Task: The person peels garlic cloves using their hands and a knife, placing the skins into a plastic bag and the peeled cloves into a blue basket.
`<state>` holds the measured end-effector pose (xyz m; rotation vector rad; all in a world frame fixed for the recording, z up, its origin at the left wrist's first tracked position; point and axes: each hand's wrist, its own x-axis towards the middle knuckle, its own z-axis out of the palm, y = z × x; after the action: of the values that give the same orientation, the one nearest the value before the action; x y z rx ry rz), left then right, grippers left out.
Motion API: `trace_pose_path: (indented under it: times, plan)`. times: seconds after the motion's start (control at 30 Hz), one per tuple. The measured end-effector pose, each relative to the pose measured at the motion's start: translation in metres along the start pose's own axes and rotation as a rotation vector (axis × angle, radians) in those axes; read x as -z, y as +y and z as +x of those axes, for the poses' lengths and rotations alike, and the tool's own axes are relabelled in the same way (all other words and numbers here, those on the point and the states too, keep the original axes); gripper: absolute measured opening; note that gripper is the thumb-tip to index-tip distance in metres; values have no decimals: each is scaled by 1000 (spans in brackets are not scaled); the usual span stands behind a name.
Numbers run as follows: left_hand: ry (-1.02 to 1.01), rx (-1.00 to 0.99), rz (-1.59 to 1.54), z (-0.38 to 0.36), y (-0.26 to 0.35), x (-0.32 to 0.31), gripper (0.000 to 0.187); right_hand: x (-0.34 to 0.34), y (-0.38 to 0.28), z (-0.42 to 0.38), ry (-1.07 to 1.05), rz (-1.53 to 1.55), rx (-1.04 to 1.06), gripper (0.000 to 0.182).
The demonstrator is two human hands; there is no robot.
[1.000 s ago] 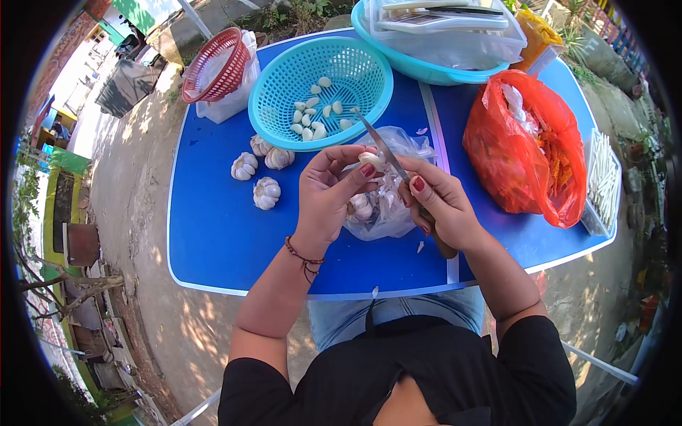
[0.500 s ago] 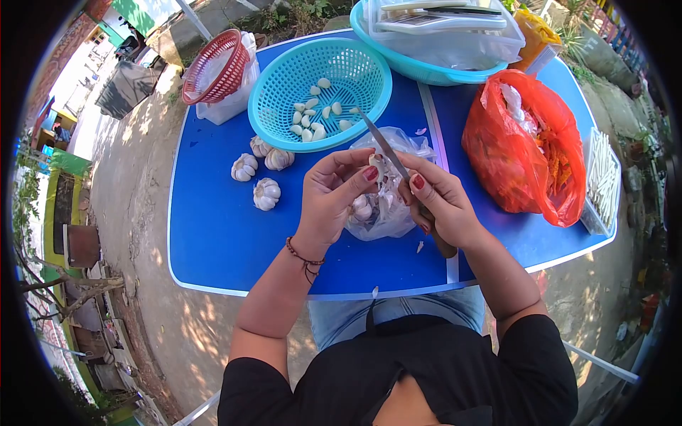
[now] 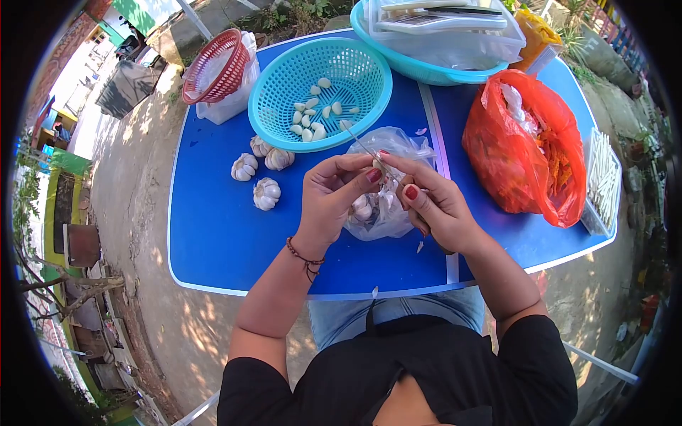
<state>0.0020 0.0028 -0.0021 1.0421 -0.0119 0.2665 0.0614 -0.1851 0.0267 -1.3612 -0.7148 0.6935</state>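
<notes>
Between the thumb and fingers of my left hand [image 3: 339, 186] is a garlic clove [image 3: 379, 162], partly hidden by the fingertips. My right hand [image 3: 437, 202] is closed round a knife [image 3: 364, 145], its blade seen nearly edge-on against the clove. Below both hands lies a clear plastic bag [image 3: 394, 226] with garlic and papery skins in it. Peeled cloves [image 3: 312, 133] lie in the turquoise basket [image 3: 264, 132] just beyond my left hand. Several whole garlic bulbs [image 3: 266, 194] sit on the blue table [image 3: 213, 245] to the left.
An orange-red plastic bag [image 3: 497, 167] and a tub of white sticks [image 3: 604, 181] stand at the right. Behind are a second turquoise basin [image 3: 440, 75] holding a clear container [image 3: 447, 42], and a yellow packet [image 3: 536, 35]. A red basket [image 3: 220, 67] is at the back left.
The knife blade has turned from showing its flat side to nearly edge-on, and its tip has shifted left and down. My right thumb has moved slightly. My left hand stays almost in place.
</notes>
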Motion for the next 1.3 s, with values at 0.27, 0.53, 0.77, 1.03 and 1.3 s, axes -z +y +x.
trace_pose_path:
  times: [0.27,0.53,0.77,1.03,1.3]
  plan:
    - [-45,-121,152,-3,-2,-1,15,-8,2,2,130,-412,276,38]
    - [20,-85,131,-1,-2,-9,18,-11,-5,-3,145,-119,7,35]
    - [37,-102,112,-2,-3,-5,21,-7,3,-1,181,18,-24,35]
    - [145,-157,62,3,11,-5,24,1,11,5,224,152,-9,36]
    - [105,-132,96,3,8,0,25,2,15,6,139,172,-73,32]
